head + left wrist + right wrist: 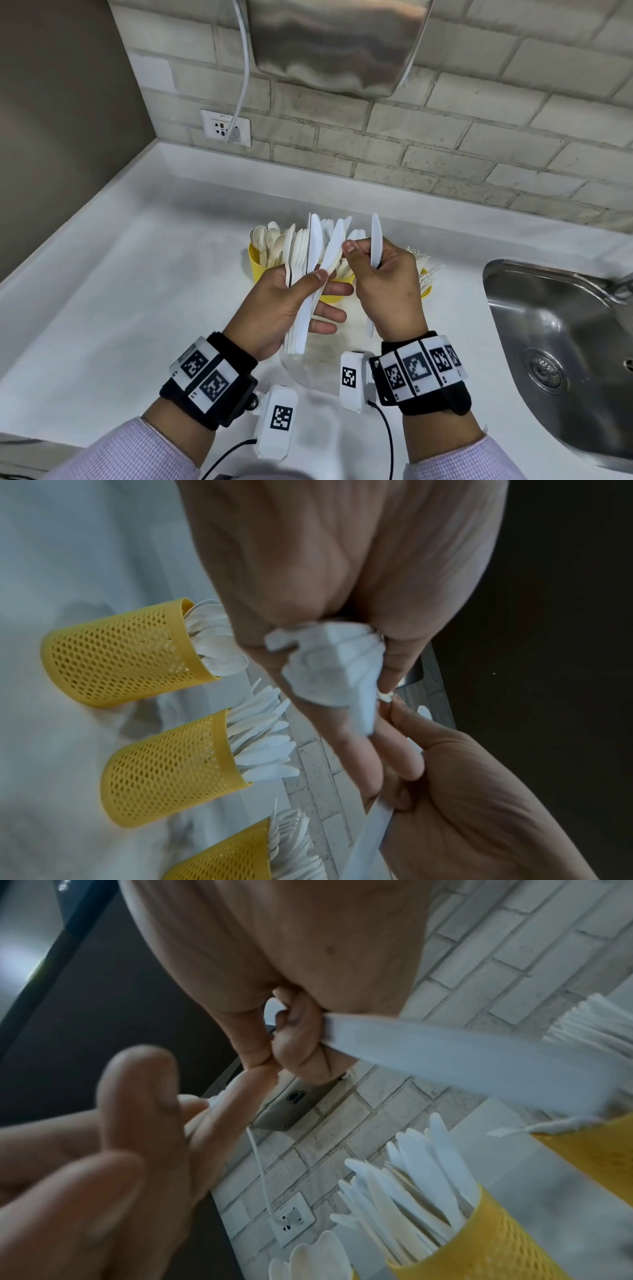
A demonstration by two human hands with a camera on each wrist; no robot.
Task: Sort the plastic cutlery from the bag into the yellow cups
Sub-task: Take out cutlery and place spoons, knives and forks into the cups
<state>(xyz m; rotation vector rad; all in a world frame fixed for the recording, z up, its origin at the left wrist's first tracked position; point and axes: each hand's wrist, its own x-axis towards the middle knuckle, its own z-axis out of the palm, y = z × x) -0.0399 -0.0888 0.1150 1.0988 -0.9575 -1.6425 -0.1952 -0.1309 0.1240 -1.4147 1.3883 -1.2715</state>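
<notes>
My left hand (325, 284) grips a fanned bunch of white plastic knives and spoons (311, 253) above the counter; their handle ends (329, 669) show in the left wrist view. My right hand (366, 257) holds one white knife (375, 240) upright beside the bunch, blade up. Behind my hands stand three yellow mesh cups: spoons (120, 656), knives (171, 769) and forks (222, 859). In the head view the spoon cup (257, 263) is at the left, the fork cup (425, 284) at the right, the middle cup (334, 298) mostly hidden. A clear bag (308, 370) lies under my wrists.
A steel sink (548, 325) is set into the white counter (137, 291) at the right. On the tiled wall behind are a socket (226, 128) with a white cable and a steel appliance (335, 44). A grey wall closes off the left.
</notes>
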